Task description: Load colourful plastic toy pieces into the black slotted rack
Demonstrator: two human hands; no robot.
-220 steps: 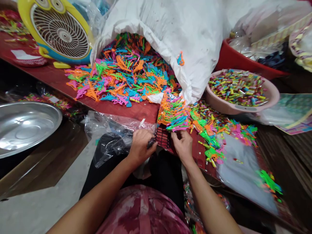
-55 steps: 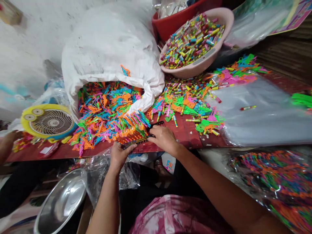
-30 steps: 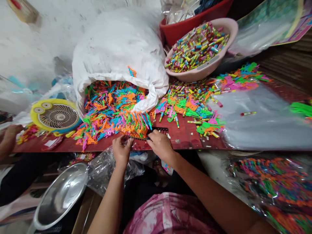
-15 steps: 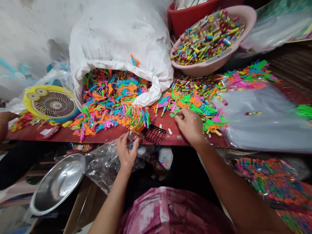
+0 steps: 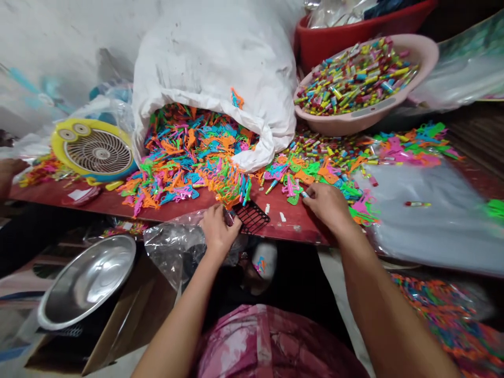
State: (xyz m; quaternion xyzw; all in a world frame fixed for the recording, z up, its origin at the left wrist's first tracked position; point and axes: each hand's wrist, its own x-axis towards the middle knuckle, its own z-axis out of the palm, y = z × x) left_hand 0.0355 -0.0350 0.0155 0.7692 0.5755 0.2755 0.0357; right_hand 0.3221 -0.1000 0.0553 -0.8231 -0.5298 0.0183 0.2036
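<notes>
My left hand [image 5: 219, 231] is curled at the table's front edge, its fingers and thumb closed round the near left end of a black plastic grid [image 5: 255, 218]. Small bright plastic pieces [image 5: 226, 184] stand in a packed row on the grid's far left part. My right hand [image 5: 327, 207] pinches a small tube with a pale tip [image 5: 305, 194]. Just left of that tube lies a green mesh-ended piece [image 5: 294, 195]. Beyond my right hand spreads a heap of orange, green and pink plastic pieces [image 5: 311, 170] mixed with tiny tubes.
A white sack [image 5: 212, 58] spills plastic pieces onto the red table [image 5: 291, 231]. Behind stands a pink basin [image 5: 362, 123] of small tubes. Clear plastic bags [image 5: 433, 226] lie right, a yellow fan [image 5: 94, 149] left. A metal bowl [image 5: 90, 283] sits below; another person's hand [image 5: 10, 173] shows far left.
My left hand has closed round the grid's end, having been more open before. The right hand stays near the heap, now with a small tube showing at its fingertips. The view has shifted slightly.
</notes>
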